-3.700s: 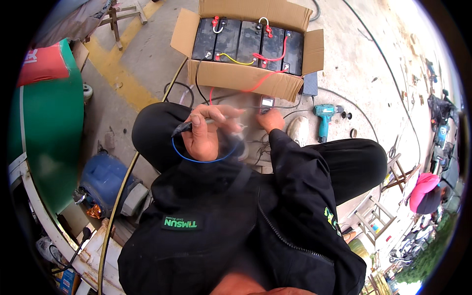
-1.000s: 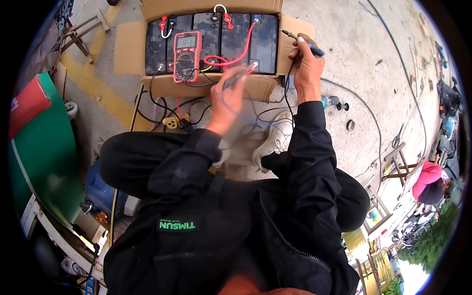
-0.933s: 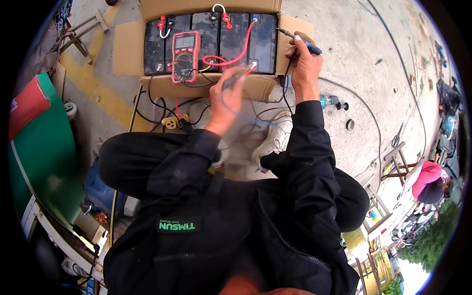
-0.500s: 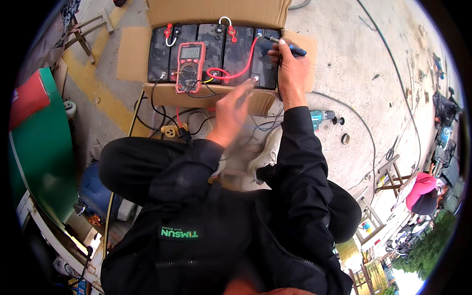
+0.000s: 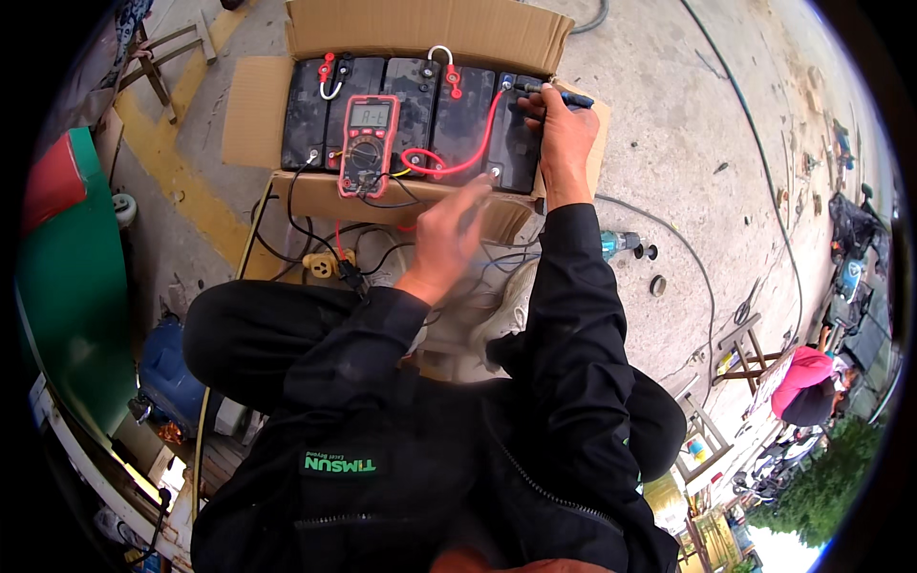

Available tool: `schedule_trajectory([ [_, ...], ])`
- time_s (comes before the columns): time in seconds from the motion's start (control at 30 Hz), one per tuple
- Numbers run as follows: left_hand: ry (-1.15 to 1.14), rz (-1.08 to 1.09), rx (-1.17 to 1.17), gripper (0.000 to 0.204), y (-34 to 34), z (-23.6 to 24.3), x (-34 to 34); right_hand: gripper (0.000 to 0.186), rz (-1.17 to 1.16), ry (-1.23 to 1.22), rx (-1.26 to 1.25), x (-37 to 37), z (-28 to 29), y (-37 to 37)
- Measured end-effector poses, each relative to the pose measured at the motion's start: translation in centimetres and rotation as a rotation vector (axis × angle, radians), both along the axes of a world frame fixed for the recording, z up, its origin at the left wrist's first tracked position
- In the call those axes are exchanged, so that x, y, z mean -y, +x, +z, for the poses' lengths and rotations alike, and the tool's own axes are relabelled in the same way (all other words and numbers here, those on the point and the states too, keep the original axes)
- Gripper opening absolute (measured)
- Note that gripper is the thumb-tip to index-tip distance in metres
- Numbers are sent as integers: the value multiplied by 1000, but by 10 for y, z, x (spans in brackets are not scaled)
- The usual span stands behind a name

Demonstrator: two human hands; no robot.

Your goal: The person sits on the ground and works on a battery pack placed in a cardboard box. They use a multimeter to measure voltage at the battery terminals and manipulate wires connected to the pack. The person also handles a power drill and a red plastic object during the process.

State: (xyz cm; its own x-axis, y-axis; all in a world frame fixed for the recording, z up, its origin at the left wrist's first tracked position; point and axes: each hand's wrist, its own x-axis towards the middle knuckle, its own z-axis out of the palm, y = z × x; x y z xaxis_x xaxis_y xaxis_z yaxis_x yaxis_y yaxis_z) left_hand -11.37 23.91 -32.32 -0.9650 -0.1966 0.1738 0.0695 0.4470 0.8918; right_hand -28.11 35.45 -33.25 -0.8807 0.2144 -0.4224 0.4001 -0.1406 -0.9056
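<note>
Several black batteries (image 5: 411, 102) stand side by side in an open cardboard box (image 5: 420, 24). My right hand (image 5: 567, 138) is closed on a slim tool with a blue and black handle (image 5: 577, 99), its tip at the upper terminal of the rightmost battery. A red wire (image 5: 487, 134) runs from that terminal and loops toward the middle. My left hand (image 5: 444, 241), smeared by motion, reaches toward the lower terminal (image 5: 496, 173) of the same battery. Its fingertips are too blurred to show whether they hold anything. A red and grey multimeter (image 5: 367, 148) lies on the batteries, its screen lit.
A yellow power socket (image 5: 328, 265) and tangled cables lie below the box. To the right are a teal power drill (image 5: 619, 244) and a dark ring (image 5: 657, 285) on the concrete. A green curved panel (image 5: 81, 306) and a blue tank (image 5: 172, 368) stand at left.
The multimeter's display has changed. My left hand has stayed near the lower terminal, still blurred, and my right hand keeps the tool at the upper terminal. The whole view has shifted slightly.
</note>
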Motion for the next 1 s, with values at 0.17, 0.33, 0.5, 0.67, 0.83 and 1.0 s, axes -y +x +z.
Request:
schedule_trajectory([
  [0.17,9,3,0,27,0,2,0,20,22,8,-11,0,2,0],
  [0.33,21,2,-24,26,-1,-1,0,20,34,-9,-9,-3,-4,-2],
  [0.5,49,-17,37,33,3,0,2,22,65,31,2,-1,-2,-5],
  [0.67,43,25,-15,30,4,-3,2,24,99,47,41,-6,0,-9],
  [0.83,27,21,-3,30,7,0,4,24,96,66,38,-2,0,-8],
  [1.0,21,10,-6,31,6,-2,3,24,113,75,26,-5,-7,-10],
])
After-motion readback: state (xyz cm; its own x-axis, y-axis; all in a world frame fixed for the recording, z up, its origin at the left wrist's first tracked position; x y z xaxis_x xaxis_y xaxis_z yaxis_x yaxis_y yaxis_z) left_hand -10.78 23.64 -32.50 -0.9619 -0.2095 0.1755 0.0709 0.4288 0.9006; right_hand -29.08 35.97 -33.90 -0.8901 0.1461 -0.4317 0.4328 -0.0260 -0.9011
